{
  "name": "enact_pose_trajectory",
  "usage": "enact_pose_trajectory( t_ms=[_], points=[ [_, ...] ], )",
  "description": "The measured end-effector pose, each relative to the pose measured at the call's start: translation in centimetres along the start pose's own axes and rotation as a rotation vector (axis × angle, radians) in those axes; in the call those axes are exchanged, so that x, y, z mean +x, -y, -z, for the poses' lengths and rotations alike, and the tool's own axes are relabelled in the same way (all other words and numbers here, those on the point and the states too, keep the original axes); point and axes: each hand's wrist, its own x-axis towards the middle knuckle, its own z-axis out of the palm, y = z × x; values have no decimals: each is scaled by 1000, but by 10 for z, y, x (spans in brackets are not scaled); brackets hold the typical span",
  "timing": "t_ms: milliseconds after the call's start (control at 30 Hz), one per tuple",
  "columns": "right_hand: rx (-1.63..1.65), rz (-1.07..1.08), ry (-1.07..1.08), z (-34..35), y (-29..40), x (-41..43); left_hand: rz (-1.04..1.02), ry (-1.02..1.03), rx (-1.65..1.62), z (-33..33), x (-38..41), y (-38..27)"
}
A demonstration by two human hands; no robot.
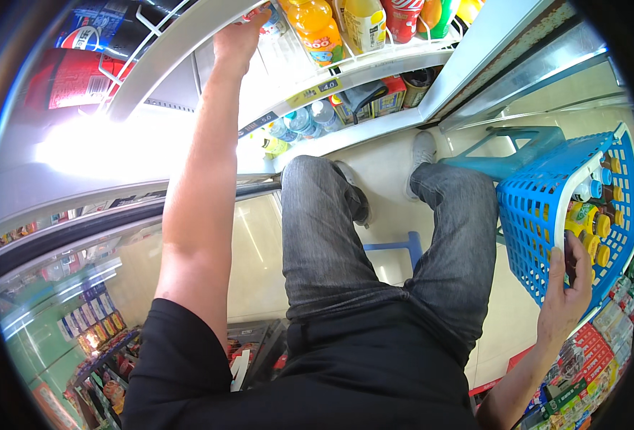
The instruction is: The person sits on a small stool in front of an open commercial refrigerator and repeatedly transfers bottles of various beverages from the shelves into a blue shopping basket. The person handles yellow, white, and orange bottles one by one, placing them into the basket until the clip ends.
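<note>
My left hand (239,43) reaches onto the upper shelf of a drinks cooler, its fingers around a bottle with a red, white and blue label (275,22). The top of that bottle is cut off by the picture's edge. To its right stands an orange drink bottle (314,32). My right hand (567,285) grips the near white rim of a blue plastic basket (532,215). Inside the basket lie several bottles, among them yellow-labelled bottles (583,216) and a bottle with a blue cap (588,189).
The white curved shelf front (295,97) carries price strips. Water bottles (301,122) and cartons (389,99) sit below it. A teal plastic stool (537,150) stands beside the basket. A glass door (80,269) is at left; packaged goods (586,355) lie at lower right.
</note>
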Motion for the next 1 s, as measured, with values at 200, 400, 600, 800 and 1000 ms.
enact_pose_trajectory(
  t_ms=[200,400,600,800,1000],
  points=[
    [-18,-29,31,0,3,2,-98,-36,-26,-6,43,33],
    [-56,-25,51,0,2,3,-104,-46,6,-15,57,38],
    [-56,-14,67,0,6,4,-67,-65,34,-14,36,22],
    [-59,-4,65,2,4,3,-33,-189,54,-23,-16,-8],
    [-22,44,42,6,5,0,-97,-222,60,-17,-57,-11]
  ],
)
